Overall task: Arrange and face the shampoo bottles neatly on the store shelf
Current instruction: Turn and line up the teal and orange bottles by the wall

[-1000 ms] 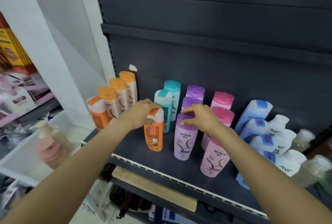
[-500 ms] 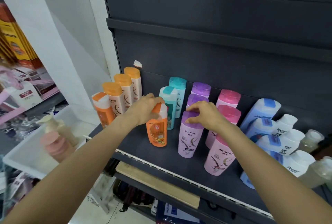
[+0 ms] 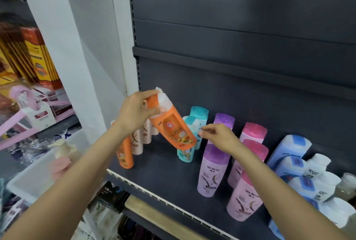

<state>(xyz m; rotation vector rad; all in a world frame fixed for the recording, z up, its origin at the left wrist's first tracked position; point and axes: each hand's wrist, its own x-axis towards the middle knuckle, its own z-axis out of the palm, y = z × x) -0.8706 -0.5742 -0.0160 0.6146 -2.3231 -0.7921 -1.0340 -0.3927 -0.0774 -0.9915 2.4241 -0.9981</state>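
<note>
shelf lip: white ribbed price strip along the front edge, nearest the camera; dark matte deck behind it; bare patch mid-deck between the orange and purple groups
pink bottles: front-right, one behind the other; glossy plastic, rounded shoulders, flat pink caps; front label faces out, leans slightly
purple bottle: upright just left of the pink file, label forward; smooth pastel body, purple cap; looks already faced
blue and white bottles: far right, tilted and overlapping, looks unsorted; hard plastic, blue patch on the caps
right hand: hangs over the purple cap, touching nothing I can see; fingers loosely curled, thumb and forefinger near each other, nothing in the grasp; my guess is it is ready to steady the row
left hand: clamped round the cap end of the orange bottle; top grip probably leaves the base free to swing and drop into a slot
orange bottle: off the deck, tilted, base down-right in front of the teal pair; glossy orange body, white-and-orange cap, picture label toward camera
orange row: left end; one matching orange bottle in front, cream bottles behind; likely destination
teal bottles: two upright, partly hidden by the lifted bottle; teal caps
back panel: dark sheet metal, horizontal rail, slotted upright at left
</note>
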